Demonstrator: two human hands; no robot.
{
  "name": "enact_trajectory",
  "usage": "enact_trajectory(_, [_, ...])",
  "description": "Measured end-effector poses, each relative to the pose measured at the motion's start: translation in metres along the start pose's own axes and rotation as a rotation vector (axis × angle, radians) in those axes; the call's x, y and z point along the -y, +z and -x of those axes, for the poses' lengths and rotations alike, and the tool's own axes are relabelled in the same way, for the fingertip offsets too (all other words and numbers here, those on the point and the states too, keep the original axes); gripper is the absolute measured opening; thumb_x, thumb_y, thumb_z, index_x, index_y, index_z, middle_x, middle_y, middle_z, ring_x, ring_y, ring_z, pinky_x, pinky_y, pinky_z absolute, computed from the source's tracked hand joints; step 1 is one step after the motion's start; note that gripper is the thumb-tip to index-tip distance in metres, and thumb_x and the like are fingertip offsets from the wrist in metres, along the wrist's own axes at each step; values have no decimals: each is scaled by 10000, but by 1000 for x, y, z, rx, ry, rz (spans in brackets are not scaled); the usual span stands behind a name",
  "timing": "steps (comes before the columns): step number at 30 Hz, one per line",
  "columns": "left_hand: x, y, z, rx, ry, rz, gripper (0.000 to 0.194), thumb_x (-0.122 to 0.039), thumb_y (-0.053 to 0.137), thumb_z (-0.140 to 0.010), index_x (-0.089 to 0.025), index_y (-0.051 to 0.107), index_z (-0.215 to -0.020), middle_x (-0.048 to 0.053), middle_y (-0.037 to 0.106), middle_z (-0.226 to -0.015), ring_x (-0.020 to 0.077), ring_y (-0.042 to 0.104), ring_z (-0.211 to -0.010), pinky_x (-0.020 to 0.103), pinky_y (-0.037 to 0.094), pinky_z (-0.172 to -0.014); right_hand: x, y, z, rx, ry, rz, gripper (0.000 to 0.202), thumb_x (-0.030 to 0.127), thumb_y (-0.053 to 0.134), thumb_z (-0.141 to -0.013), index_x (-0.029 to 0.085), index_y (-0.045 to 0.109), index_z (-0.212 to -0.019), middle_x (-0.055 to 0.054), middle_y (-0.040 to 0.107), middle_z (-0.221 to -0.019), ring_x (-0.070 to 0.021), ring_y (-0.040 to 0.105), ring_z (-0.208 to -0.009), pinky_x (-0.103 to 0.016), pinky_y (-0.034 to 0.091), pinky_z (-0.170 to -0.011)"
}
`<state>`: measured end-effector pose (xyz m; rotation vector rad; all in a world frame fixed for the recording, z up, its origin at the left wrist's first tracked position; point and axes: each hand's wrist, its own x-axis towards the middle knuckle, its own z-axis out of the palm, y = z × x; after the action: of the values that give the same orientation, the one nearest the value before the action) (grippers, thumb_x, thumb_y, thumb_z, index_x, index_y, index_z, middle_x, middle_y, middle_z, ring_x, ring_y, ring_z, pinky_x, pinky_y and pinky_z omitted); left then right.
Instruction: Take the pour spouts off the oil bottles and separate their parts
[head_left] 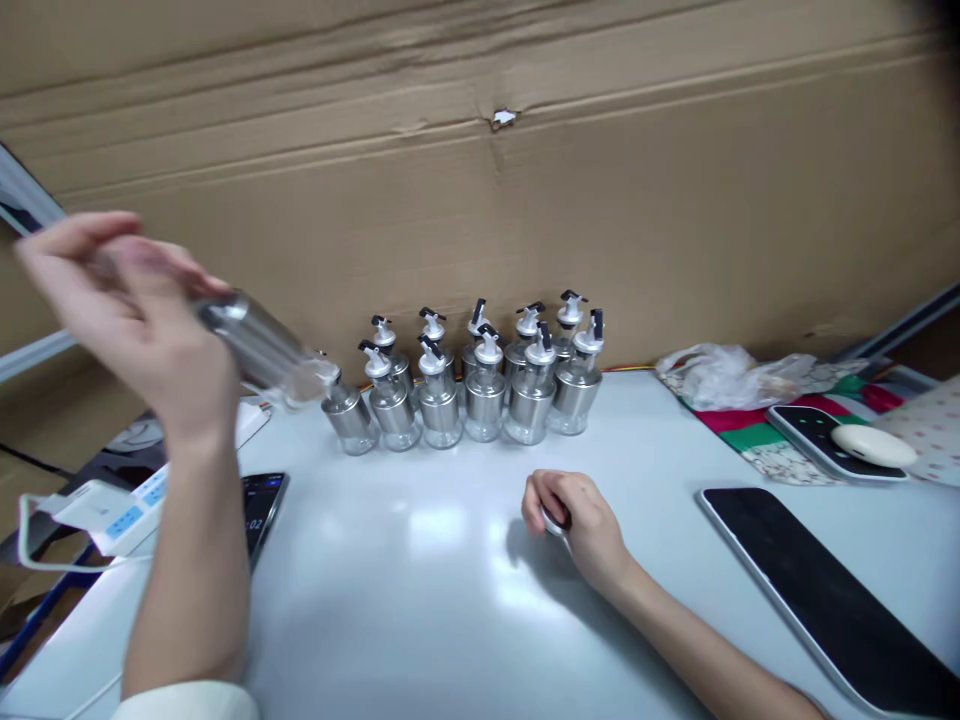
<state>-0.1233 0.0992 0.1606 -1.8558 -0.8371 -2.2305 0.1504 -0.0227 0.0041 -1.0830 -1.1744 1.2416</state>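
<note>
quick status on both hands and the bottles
Left hand raised, gripping a tilted bottle, blurred. Right hand closed around a small item, mostly hidden. Dispenser bottles upright in rows. Nothing visible between hands.

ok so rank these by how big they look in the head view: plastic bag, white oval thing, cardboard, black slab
1. cardboard
2. black slab
3. plastic bag
4. white oval thing

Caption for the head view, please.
Left hand tilting a bottle beside capped bottles; right hand curled above the table.
</note>
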Motion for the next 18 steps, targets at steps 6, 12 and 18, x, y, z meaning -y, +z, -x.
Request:
enact_trajectory(6, [-85,54,119,699,-155,69,184,-335,421,-932,-199,457,-1051,25,571,-875,114,580,-771,245,468,-649,-4,2,0,22,-31,60,387,352,427,-755,229,296,-412,-41,519,-519,-150,435,-535,-305,323,-580])
enact_trajectory(12, [-75,57,172,859,-307,228,256,-390,380,-934,-202,418,-1103,66,583,-940,153,575,-842,297,470,-733,-5,-5,-5,-80,-101,12,493,479,428,-847,220,274,-458,0,341,-530,-136,340,-547,-302,273,-563])
enact_trajectory(18, [-59,61,199,737,-312,353,272,-410,402,-924,-212,408,-1110,36,541,-842,148,549,-779,330,455,-758,-1,-3,-7,-128,-130,103,573,622,386,-855,199,396,-468,-23,470,-567,-123,394,-530,-292,327,-561])
